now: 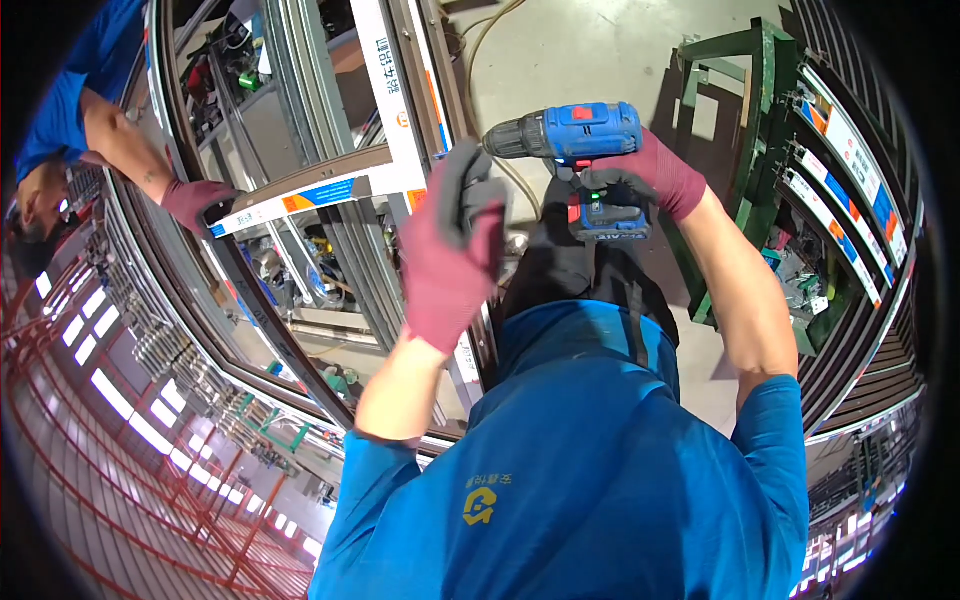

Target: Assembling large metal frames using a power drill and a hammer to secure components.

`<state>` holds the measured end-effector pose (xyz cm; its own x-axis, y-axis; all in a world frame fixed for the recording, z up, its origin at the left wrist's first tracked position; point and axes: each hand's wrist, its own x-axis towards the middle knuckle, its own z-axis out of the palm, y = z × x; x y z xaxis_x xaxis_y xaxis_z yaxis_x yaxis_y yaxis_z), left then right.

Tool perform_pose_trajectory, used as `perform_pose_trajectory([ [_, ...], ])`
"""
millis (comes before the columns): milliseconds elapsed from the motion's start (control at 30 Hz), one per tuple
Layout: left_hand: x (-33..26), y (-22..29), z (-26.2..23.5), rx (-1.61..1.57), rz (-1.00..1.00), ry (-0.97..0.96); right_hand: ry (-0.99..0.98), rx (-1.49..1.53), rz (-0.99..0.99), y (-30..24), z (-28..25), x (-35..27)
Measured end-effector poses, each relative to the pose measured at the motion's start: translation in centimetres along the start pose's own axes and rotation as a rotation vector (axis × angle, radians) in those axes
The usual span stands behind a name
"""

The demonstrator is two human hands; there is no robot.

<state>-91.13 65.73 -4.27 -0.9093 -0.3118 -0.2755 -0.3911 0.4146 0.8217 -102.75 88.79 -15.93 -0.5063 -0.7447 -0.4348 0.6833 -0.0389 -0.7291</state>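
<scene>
A blue and black cordless drill point(595, 133) with a red button lies level in front of me, its black chuck pointing left. My right hand point(660, 178), in a maroon and grey glove, is closed round its handle above the battery. My left hand point(455, 240), in a matching glove, is at the chuck's front end with its fingers bent together; whatever they pinch is hidden. Just beyond that hand stands a metal window frame point(400, 130) with white protective film, and a crossbar point(300, 203) runs left from it.
At the left, a co-worker's gloved hand point(198, 205) grips the crossbar's far end. A green metal stand point(755, 130) and stacked film-wrapped profiles point(850, 160) are at the right. A hose point(478, 75) lies on the floor ahead.
</scene>
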Motion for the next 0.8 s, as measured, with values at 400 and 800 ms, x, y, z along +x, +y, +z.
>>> perform_pose_trajectory([
  [400, 12.2, -2.1, -6.4, 0.587, -0.181, -0.241, 0.056, -0.08, 0.02, 2.5, -1.1, 0.4],
  [800, 12.1, -3.9, -6.6, 0.584, -0.199, -0.205, -0.049, -0.068, -0.079, 4.4, -1.8, 1.8],
])
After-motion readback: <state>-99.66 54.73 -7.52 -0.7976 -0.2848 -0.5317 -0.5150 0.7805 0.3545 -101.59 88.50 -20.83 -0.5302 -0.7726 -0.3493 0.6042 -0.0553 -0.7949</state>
